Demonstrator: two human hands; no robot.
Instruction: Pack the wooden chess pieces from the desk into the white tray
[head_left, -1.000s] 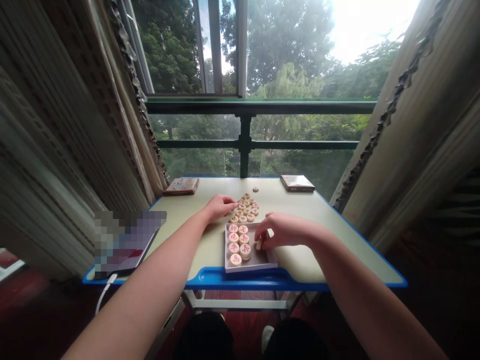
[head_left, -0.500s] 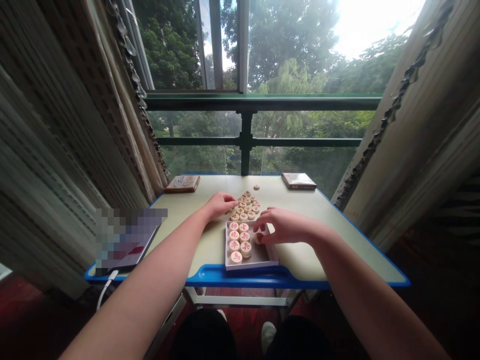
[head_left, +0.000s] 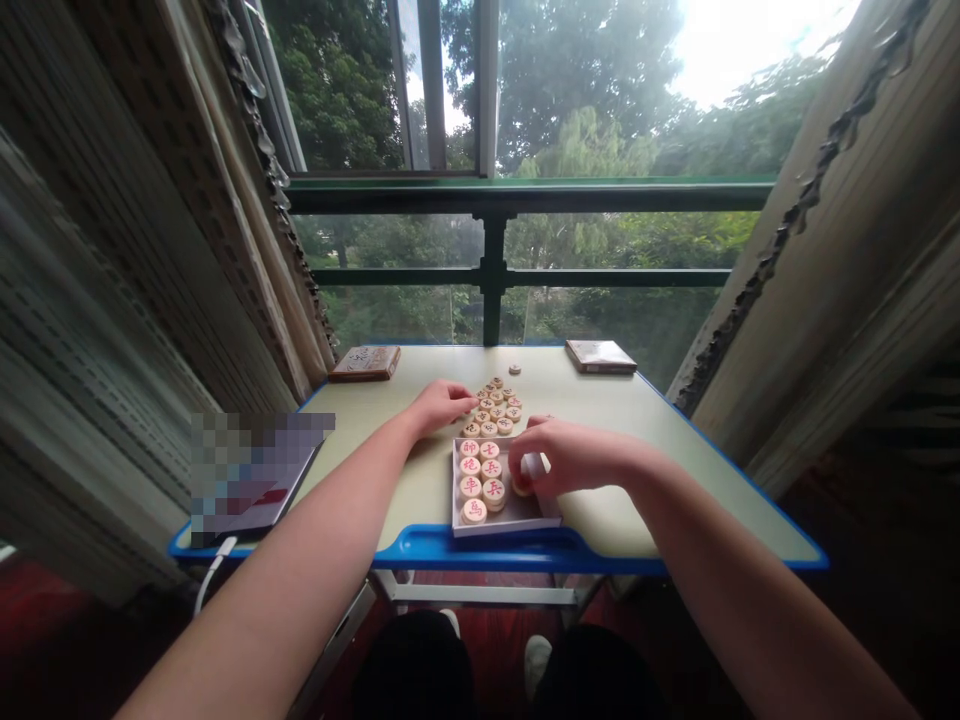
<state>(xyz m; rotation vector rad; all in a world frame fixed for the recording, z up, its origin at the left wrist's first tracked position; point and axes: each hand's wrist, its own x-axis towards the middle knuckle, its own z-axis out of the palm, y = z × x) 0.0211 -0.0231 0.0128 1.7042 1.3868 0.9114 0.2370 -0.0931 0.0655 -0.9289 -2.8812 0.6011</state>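
A shallow white box sits at the near edge of the table, holding several round wooden chess pieces with red characters in two columns. My right hand reaches into the box's right side, its fingers curled on a wooden piece that is partly hidden. My left hand rests at the left side of a loose cluster of wooden pieces just beyond the box, fingertips touching them, fingers curled.
The pale table has a blue rim. A single piece lies farther back. A brown box sits at the back left, a flat box at the back right. A blurred device with a white cable lies left.
My right hand has moved slightly down into the box, its fingers closing round a piece. My left hand stays at the cluster. The camera view has shifted a little.
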